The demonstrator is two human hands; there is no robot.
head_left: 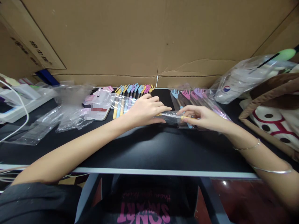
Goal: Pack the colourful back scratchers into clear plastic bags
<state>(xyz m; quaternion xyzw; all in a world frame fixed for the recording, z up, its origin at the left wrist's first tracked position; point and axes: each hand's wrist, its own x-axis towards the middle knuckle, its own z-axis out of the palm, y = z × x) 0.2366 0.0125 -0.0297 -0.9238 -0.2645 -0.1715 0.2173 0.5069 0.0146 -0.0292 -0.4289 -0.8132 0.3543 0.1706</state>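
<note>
Nearest the camera, the person's black shirt (144,208) sits under the table (149,152) edge. Above it, the left hand (146,109) pinches the open end of a clear sleeve (170,115), while the right hand (202,117) pinches a yellow-handled scratcher (187,118) partly inside it, mid-table. Judging by the thin film, the sleeve could tear or bunch if pushed askew, and either wrist might scatter the loose scratchers (133,93) behind.

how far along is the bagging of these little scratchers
Done: a few bagged scratchers lie at the right. In hand: left hand holds a clear sleeve while right hand holds a yellow-handled scratcher at it. Left: a row of loose scratchers and spare sleeves.
</note>
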